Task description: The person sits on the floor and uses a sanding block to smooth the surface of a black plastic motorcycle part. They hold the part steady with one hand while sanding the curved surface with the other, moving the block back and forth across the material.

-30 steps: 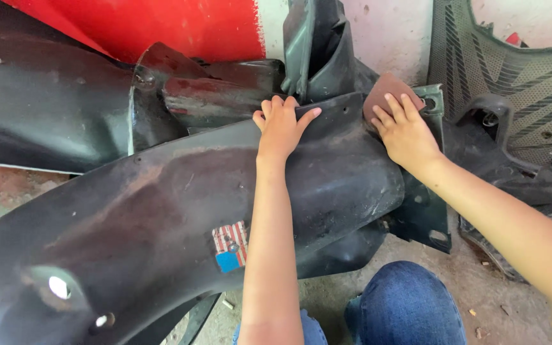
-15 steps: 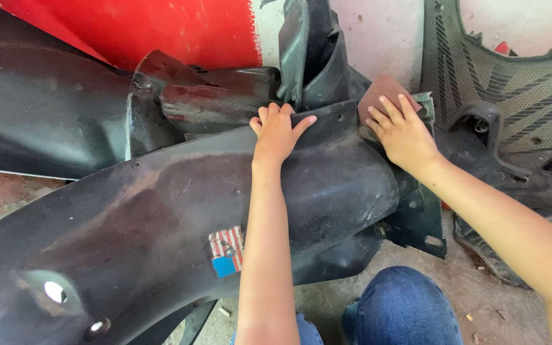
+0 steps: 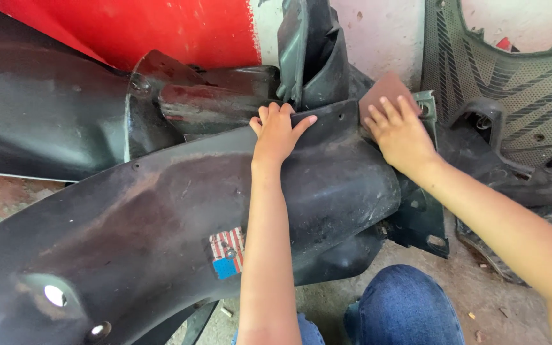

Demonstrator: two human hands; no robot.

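The left hand [image 3: 276, 131] lies flat on the large curved black plastic fender [image 3: 161, 217] at frame centre, the right hand [image 3: 400, 134] pressing the brown sandpaper sheet [image 3: 384, 92] at its upper-right edge, the grey mesh-patterned plastic panel [image 3: 512, 83] farther right.

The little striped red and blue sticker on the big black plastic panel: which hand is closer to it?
Left. The left hand lies flat above the sticker; the right hand is farther, upper right.

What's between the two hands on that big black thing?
In the head view, only bare dusty black fender surface lies between the left hand and the right hand, which presses brown sandpaper.
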